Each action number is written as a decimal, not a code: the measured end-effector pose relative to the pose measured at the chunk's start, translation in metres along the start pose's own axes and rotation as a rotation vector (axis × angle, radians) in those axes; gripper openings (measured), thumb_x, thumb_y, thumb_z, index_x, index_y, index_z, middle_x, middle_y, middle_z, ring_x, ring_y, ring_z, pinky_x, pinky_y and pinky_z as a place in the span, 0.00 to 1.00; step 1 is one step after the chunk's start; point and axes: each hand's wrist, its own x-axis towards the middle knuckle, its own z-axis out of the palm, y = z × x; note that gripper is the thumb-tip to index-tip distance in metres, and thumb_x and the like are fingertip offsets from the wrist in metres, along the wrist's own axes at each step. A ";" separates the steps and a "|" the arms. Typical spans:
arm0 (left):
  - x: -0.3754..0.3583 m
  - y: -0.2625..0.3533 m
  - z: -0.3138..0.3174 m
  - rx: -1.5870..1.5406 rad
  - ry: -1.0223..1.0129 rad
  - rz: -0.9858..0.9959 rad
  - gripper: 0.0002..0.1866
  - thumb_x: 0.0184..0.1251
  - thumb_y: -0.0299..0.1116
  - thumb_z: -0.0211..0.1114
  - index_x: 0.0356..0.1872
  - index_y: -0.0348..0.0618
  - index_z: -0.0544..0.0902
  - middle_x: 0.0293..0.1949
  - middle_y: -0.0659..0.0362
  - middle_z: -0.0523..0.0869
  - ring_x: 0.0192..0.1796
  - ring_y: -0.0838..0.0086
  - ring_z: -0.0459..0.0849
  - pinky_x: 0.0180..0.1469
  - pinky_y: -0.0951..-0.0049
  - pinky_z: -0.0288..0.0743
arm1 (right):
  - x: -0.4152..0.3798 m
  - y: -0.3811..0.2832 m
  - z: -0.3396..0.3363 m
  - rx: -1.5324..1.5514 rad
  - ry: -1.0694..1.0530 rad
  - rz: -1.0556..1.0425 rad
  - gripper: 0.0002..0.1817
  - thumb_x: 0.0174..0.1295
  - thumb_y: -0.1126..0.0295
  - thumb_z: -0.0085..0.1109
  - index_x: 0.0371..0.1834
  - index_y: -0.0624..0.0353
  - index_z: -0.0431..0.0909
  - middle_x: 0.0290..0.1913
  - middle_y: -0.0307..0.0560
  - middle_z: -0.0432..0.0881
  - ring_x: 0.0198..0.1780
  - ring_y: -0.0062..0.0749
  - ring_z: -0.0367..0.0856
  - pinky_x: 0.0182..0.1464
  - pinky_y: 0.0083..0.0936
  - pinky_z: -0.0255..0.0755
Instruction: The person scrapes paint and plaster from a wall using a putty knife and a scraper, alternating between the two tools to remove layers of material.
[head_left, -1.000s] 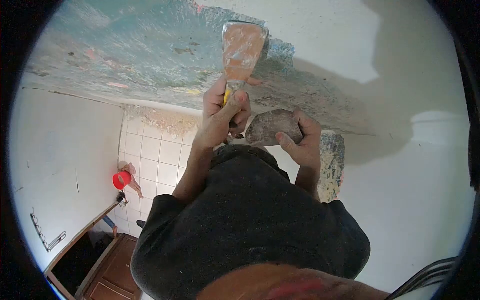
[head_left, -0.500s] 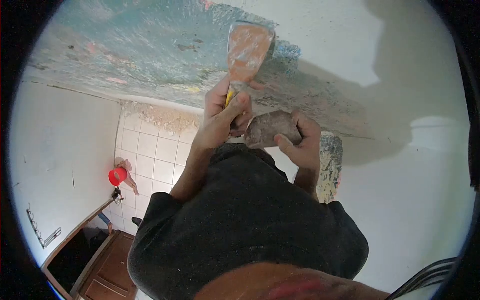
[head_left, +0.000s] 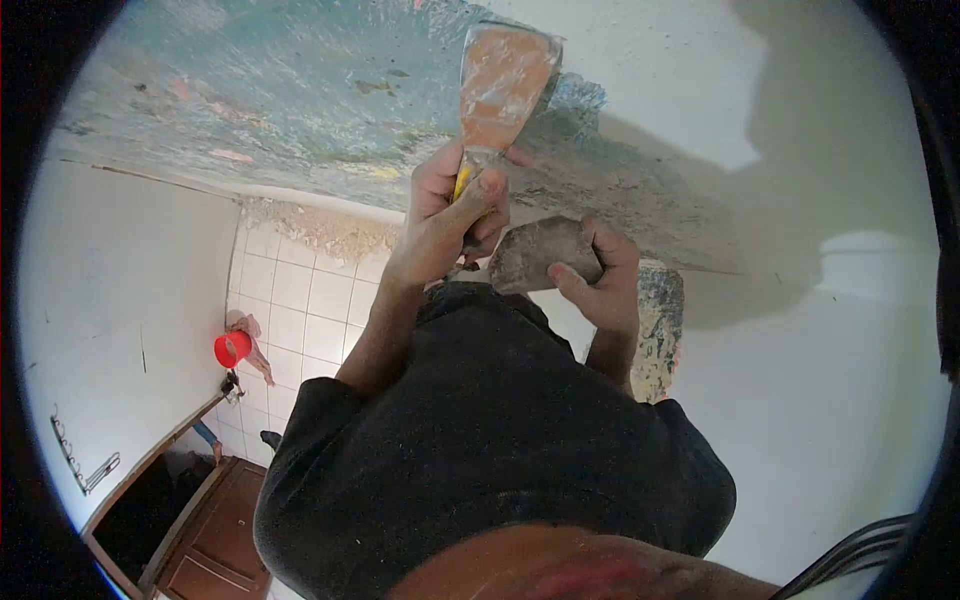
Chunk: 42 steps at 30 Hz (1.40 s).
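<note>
My left hand (head_left: 450,215) is closed round the yellow handle of a scraper (head_left: 508,85). Its wide blade points up the view, smeared with whitish and rust-brown residue, and overlaps the partly stripped wall (head_left: 300,95). In my right hand (head_left: 608,280) is a dusty grey-brown, stone-like block (head_left: 535,255), gripped at its right side with the thumb across its face. The block sits just right of and below my left hand, near the lower end of the scraper handle, which my fingers partly hide.
White paint (head_left: 680,70) borders the blue-green scraped patch. Rubble (head_left: 325,232) lies along the wall foot on the tiled floor (head_left: 290,290). At the left are a red bucket (head_left: 232,349), a pinkish cloth-like heap, a brown door (head_left: 215,545) and part of a person's leg (head_left: 208,436).
The scraper and my left hand have shifted slightly up the view, the blade a little to the right. My right hand and the block have risen slightly; both grips are unchanged.
</note>
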 end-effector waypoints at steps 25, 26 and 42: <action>-0.004 0.004 -0.006 -0.036 -0.013 -0.066 0.15 0.77 0.41 0.54 0.51 0.39 0.76 0.16 0.69 0.66 0.14 0.88 0.60 0.14 0.83 0.53 | -0.009 -0.010 -0.003 -0.109 -0.059 0.047 0.16 0.50 0.65 0.69 0.25 0.59 0.68 0.22 0.36 0.65 0.27 0.19 0.62 0.29 0.22 0.61; -0.008 -0.002 -0.009 -0.047 -0.003 -0.082 0.15 0.77 0.40 0.54 0.51 0.39 0.76 0.16 0.69 0.65 0.14 0.88 0.60 0.14 0.83 0.53 | -0.009 -0.010 -0.005 -0.091 -0.065 0.043 0.16 0.50 0.65 0.69 0.25 0.59 0.68 0.22 0.36 0.65 0.27 0.19 0.62 0.29 0.22 0.61; -0.008 -0.018 -0.002 -0.053 0.034 -0.116 0.14 0.78 0.39 0.54 0.52 0.39 0.76 0.17 0.69 0.65 0.15 0.88 0.59 0.15 0.83 0.53 | -0.013 -0.017 -0.009 -0.092 -0.093 0.025 0.15 0.52 0.66 0.70 0.28 0.60 0.71 0.24 0.35 0.66 0.29 0.19 0.63 0.31 0.21 0.61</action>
